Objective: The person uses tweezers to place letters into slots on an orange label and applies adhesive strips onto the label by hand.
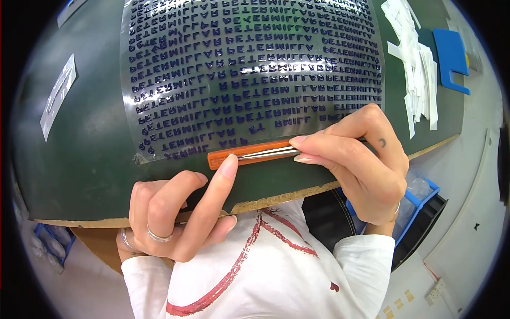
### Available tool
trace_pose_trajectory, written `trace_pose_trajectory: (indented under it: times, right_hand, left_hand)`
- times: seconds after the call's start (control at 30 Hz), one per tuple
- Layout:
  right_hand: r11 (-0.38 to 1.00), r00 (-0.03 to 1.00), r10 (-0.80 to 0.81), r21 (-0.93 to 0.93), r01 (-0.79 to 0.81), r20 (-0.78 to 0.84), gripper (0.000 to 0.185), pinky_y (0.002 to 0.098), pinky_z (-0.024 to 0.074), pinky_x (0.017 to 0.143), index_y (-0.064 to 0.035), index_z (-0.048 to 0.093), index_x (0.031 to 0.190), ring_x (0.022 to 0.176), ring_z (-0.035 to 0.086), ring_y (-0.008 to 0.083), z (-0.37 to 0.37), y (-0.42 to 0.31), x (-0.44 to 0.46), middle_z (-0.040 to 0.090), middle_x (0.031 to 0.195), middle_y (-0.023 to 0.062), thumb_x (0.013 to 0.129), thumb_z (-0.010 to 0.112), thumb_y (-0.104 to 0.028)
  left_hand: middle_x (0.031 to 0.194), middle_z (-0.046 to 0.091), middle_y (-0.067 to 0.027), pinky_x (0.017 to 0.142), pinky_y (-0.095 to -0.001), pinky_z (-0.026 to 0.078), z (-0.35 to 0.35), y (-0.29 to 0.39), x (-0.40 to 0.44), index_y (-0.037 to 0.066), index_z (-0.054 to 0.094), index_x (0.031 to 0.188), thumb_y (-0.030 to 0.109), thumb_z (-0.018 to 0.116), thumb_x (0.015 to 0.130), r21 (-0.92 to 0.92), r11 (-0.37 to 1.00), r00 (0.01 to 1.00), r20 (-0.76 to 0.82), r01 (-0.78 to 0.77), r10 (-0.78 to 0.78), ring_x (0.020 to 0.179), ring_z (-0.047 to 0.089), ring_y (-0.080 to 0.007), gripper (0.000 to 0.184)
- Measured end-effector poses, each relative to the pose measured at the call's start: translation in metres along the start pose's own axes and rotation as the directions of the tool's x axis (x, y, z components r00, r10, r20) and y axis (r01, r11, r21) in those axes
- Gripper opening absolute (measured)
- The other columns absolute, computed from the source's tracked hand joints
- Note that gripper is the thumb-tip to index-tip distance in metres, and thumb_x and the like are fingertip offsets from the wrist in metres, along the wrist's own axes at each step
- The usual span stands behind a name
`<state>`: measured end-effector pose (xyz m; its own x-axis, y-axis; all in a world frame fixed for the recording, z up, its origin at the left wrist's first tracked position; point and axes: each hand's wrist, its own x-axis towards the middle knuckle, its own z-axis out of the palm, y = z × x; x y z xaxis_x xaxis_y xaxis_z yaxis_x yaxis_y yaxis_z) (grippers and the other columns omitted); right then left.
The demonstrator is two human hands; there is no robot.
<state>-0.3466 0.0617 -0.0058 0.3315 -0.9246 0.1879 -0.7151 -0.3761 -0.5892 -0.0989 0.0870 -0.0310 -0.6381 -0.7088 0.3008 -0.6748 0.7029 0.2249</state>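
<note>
My right hand [356, 159] pinches a pair of metal tweezers [271, 153] between thumb and fingers, its tips pointing left. The tweezers lie along an orange bar [249, 151] near the table's front edge. My left hand [183, 210] has its index fingertip on the bar's left end, by the tweezer tips; its other fingers are curled but apart. Whether something tiny sits at the tips cannot be made out. Just beyond the bar lies a clear sheet [255, 74] with rows of dark raised letters, seen mirrored.
White paper strips [419, 74] are piled at the right, beside a blue plastic piece [450, 58]. A small clear strip [58, 95] lies on the green tabletop [95, 133] at the left. Blue-framed bins [419, 204] stand below the table's edge.
</note>
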Motion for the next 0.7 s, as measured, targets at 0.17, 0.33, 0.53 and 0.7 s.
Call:
trace_pose_trajectory:
  times: [0.17, 0.33, 0.53, 0.7]
  right_hand:
    - [0.997, 0.999, -0.018, -0.076, 0.015, -0.039, 0.026, 0.0245, 0.0451, 0.056, -0.0074, 0.075, 0.086, 0.068, 0.058, 0.0150, 0.004, -0.005, -0.005, 0.057, 0.075, 0.0015, 0.060, 0.079, -0.003]
    - [0.997, 0.997, -0.014, -0.081, 0.009, -0.071, 0.027, 0.0248, 0.0440, 0.056, -0.0075, 0.075, 0.085, 0.069, 0.058, 0.0151, 0.005, -0.006, -0.007, 0.057, 0.076, 0.0011, 0.059, 0.079, -0.003]
    - [0.997, 0.994, -0.019, -0.077, 0.011, -0.103, 0.029, 0.0244, 0.0424, 0.055, -0.0080, 0.074, 0.087, 0.069, 0.056, 0.0150, -0.009, -0.002, -0.012, 0.057, 0.076, 0.0004, 0.059, 0.081, -0.004]
    - [0.996, 0.998, -0.023, -0.086, 0.019, -0.056, 0.027, 0.0242, 0.0424, 0.055, -0.0080, 0.074, 0.085, 0.068, 0.055, 0.0148, 0.000, 0.001, -0.011, 0.057, 0.075, 0.0000, 0.059, 0.081, -0.006]
  left_hand:
    - [0.098, 0.046, -0.0035, 0.054, -0.0245, 0.035, 0.001, 0.003, 0.005, 0.006, 0.071, 0.113, 0.038, 0.055, 0.091, 0.098, 0.995, 0.999, -0.002, -0.033, 0.033, 0.065, 0.038, -0.0131, 0.043]
    - [0.098, 0.046, -0.0033, 0.054, -0.0242, 0.034, 0.001, 0.003, 0.007, 0.006, 0.071, 0.114, 0.040, 0.058, 0.089, 0.102, 0.994, 0.999, 0.004, -0.037, 0.037, 0.064, 0.037, -0.0131, 0.044]
    - [0.098, 0.047, -0.0033, 0.054, -0.0239, 0.034, 0.000, 0.002, 0.006, 0.005, 0.071, 0.114, 0.043, 0.057, 0.090, 0.089, 0.995, 0.999, 0.010, -0.037, 0.036, 0.064, 0.037, -0.0129, 0.047]
    - [0.099, 0.047, -0.0036, 0.055, -0.0239, 0.034, 0.000, 0.002, 0.005, 0.005, 0.071, 0.113, 0.044, 0.056, 0.092, 0.080, 0.996, 1.000, 0.000, -0.029, 0.030, 0.064, 0.038, -0.0123, 0.047]
